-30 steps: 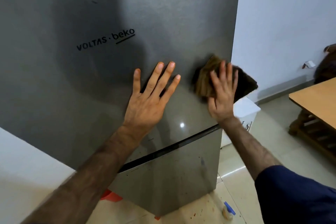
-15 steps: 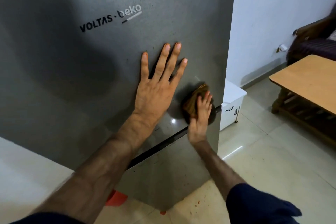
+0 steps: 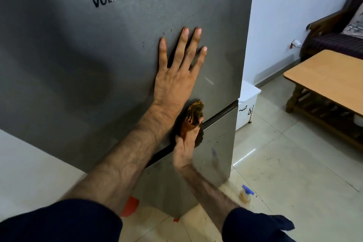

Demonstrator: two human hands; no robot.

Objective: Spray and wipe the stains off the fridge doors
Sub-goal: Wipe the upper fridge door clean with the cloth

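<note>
Up close, a tall grey fridge fills most of the view, with 2 doors split by a dark horizontal seam [image 3: 220, 116]. The upper door [image 3: 78, 55] carries a printed brand name; the lower door [image 3: 214, 153] sits beneath the seam. The left hand [image 3: 176, 76] lies flat against the upper door, fingers spread wide and holding nothing, probably to brace the body and steady the door while the other hand scrubs. The right hand [image 3: 186, 147], blurred by motion, presses a bunched brown cloth [image 3: 193, 118] against the steel right at the seam, just below and beside the left wrist. Its fingers appear closed over the cloth so it stays wadded and firm, which likely puts more pressure on the stains.

Small dark specks show on the upper door near the left fingertips, and smudges mark the lower door to the right of the cloth, so wiping looks unfinished. A spray bottle [image 3: 245, 194] with a blue nozzle stands on the tiled floor [image 3: 294, 173] beside the fridge's lower corner, set down within reach. A wooden bench [image 3: 324, 76] stands well apart on the right.
</note>
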